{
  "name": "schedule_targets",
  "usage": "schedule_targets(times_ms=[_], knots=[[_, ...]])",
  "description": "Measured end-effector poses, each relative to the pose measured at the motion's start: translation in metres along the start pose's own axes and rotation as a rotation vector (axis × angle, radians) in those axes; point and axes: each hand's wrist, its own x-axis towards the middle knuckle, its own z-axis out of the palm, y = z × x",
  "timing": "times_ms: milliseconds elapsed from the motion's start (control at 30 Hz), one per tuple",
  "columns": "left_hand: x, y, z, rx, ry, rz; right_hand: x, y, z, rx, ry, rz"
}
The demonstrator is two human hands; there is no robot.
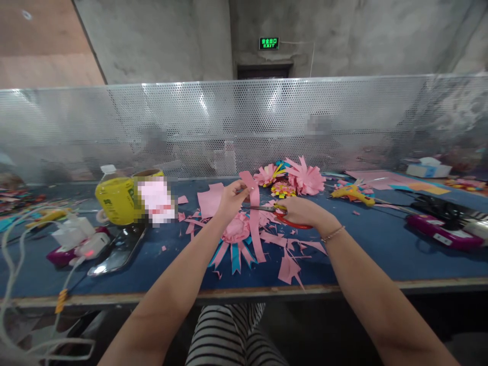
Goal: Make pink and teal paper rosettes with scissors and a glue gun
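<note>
My left hand (pixel 234 197) pinches a long pink paper strip (pixel 256 231) near its upper end, and the strip hangs down toward the table. My right hand (pixel 301 211) is closed around red-handled scissors (pixel 292 222). Their blades point left and meet the strip just below my left fingers; whether they are parted is hard to make out. Under the strip lies a pink paper flower (pixel 236 229) with pink and blue ribbon tails. Pink paper scraps (pixel 288 267) are scattered around it, and a larger pink paper piece (pixel 209 201) lies left of it.
Finished paper flowers (pixel 305 178) sit at the back, before a perforated metal screen (pixel 171 122). A yellow glue gun (pixel 353 194) and purple power strip (pixel 444 231) lie right. A phone (pixel 120 249), yellow-labelled bottle (pixel 116 201) and plugged chargers (pixel 82 236) with cables stand left.
</note>
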Motion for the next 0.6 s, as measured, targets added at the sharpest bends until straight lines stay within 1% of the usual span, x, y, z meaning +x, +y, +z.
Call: schedule_targets(times_ms=[133,367,500,600], knots=[[0.0002,-0.0007,-0.0002,0.004,-0.019,0.012,0.0003,-0.0015,-0.0014,-0.021,0.012,0.011],[0.0032,0.0012,-0.0032,0.020,0.033,0.052,0.0003,-0.0009,-0.0029,-0.022,-0.017,0.051],[0.0029,0.0033,-0.0040,-0.004,0.044,0.048,0.0010,-0.0004,-0.0013,-0.032,-0.033,0.065],[0.0037,0.0044,-0.0057,-0.018,0.054,0.021,0.0024,0.0040,0.0016,-0.039,-0.010,0.128]])
